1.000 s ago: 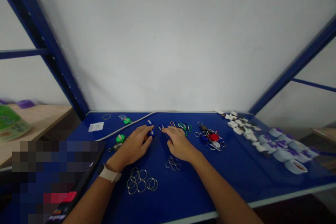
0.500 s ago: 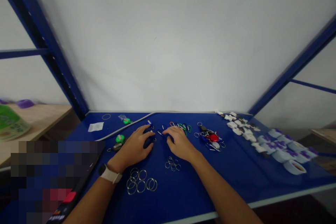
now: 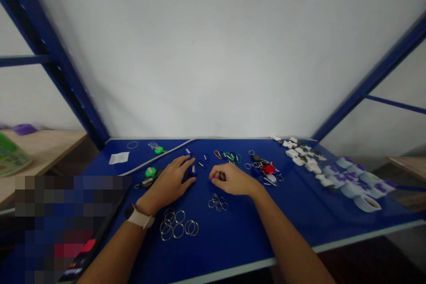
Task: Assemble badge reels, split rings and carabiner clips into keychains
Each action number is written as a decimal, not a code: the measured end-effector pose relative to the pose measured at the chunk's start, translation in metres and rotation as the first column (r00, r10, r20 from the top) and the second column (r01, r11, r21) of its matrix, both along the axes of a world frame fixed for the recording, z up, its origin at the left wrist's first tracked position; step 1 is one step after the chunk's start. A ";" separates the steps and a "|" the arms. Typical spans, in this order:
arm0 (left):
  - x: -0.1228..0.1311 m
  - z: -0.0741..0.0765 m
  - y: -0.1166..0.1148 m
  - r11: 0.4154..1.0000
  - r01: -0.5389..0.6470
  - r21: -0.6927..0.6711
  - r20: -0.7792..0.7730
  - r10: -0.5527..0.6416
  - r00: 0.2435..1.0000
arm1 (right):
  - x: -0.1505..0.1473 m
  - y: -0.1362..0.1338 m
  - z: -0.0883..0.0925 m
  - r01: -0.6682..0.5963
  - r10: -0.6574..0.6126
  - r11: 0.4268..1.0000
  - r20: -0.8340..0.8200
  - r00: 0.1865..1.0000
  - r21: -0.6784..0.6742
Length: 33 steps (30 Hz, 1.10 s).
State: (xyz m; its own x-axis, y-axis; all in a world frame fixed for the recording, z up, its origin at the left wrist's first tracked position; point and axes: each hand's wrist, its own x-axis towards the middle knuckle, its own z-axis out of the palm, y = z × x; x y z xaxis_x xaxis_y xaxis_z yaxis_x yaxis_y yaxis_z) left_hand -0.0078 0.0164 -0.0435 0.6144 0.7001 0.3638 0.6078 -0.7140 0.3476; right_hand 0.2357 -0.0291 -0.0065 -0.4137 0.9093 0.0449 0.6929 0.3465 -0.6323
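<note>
My left hand (image 3: 168, 183) lies spread on the blue tabletop (image 3: 239, 242), with its fingertips around a small blue plastic keychain piece (image 3: 192, 170). A second blue piece (image 3: 188, 152) sits just past my fingers. My right hand (image 3: 231, 179) is curled shut, fingers drawn in, a little above a small pile of metal split rings (image 3: 217, 202). Nothing shows in its grip. A larger group of split rings (image 3: 176, 225) lies below my left wrist. Coloured carabiners (image 3: 228, 156) lie beyond my right hand, and a red keychain cluster (image 3: 268, 169) lies to its right.
Green tags (image 3: 151, 171) and a grey cable (image 3: 153, 159) lie left of my left hand. Further right are white pieces (image 3: 296, 153) and white rolls with purple marks (image 3: 353, 186). A blurred dark object (image 3: 66, 226) covers the front left corner. Blue shelf uprights (image 3: 56, 62) frame the table.
My right hand has curled its fingers shut and drawn back to the right. My left hand has stayed by the blue piece. The view has tilted slightly.
</note>
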 end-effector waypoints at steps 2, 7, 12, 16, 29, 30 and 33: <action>0.000 0.001 0.000 1.000 -0.001 0.002 -0.002 0.001 1.000 | 0.006 -0.002 0.004 -0.032 0.027 0.994 -0.053 0.998 -0.108; 0.002 0.006 -0.002 0.999 0.041 -0.028 0.052 -0.040 0.998 | 0.009 -0.004 0.007 -0.110 0.105 0.965 -0.033 0.994 -0.237; 0.004 0.012 -0.005 0.995 0.076 -0.058 0.090 -0.070 0.993 | 0.005 -0.003 0.005 -0.124 0.140 0.956 0.042 0.989 -0.266; 0.006 0.015 -0.007 0.992 0.087 -0.097 0.126 -0.074 0.989 | 0.005 -0.002 0.003 -0.125 0.132 0.958 0.012 0.991 -0.257; 0.014 0.015 -0.010 0.968 0.168 -0.187 0.145 -0.142 0.979 | -0.020 0.003 -0.017 0.092 -0.086 0.996 -0.256 0.963 0.013; 0.014 0.015 -0.010 0.966 0.170 -0.196 0.143 -0.143 0.979 | -0.021 0.004 -0.019 0.091 -0.082 0.996 -0.254 0.964 0.022; 0.014 0.017 -0.012 0.965 0.161 -0.209 0.132 -0.136 0.982 | -0.023 0.004 -0.020 0.079 -0.068 0.996 -0.238 0.969 0.040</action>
